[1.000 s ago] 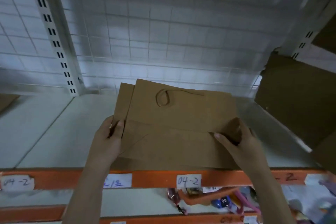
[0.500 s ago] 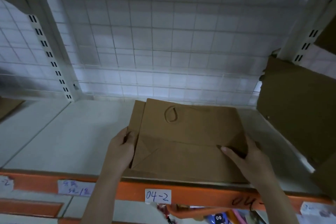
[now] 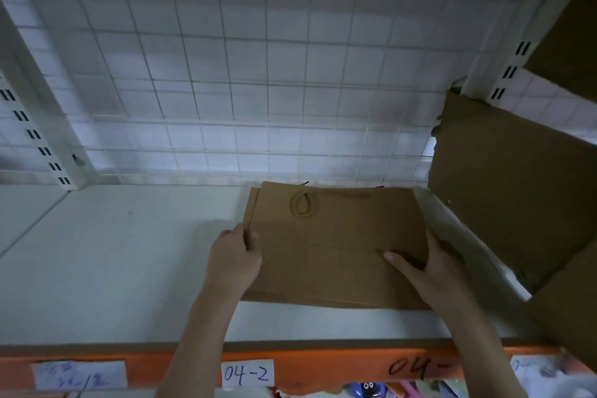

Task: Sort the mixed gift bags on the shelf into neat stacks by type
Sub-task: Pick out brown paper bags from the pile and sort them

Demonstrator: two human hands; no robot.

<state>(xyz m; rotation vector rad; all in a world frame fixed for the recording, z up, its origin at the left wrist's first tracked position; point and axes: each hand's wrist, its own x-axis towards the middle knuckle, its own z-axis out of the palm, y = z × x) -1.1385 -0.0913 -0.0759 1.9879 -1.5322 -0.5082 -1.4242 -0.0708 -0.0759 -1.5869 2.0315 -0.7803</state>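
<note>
A small stack of flat brown kraft gift bags [image 3: 336, 236] lies on the white shelf [image 3: 129, 268], a cord handle looped on the top bag. My left hand [image 3: 234, 255] grips the stack's left edge, thumb on top. My right hand [image 3: 426, 268] holds the right edge, thumb laid across the top bag and fingers hidden under or behind it. The bags sit toward the right of the shelf, their far edge near the wire mesh back.
Large brown cardboard pieces [image 3: 517, 184] lean at the right, close to the stack. A wire mesh panel [image 3: 258, 74] backs the shelf. The orange front rail [image 3: 323, 365] carries paper labels reading 04-2. Colourful items show on the level below.
Both hands have slid the bag stack away from the front rail, deeper onto the shelf and toward the right. The grip on both edges stays the same.
</note>
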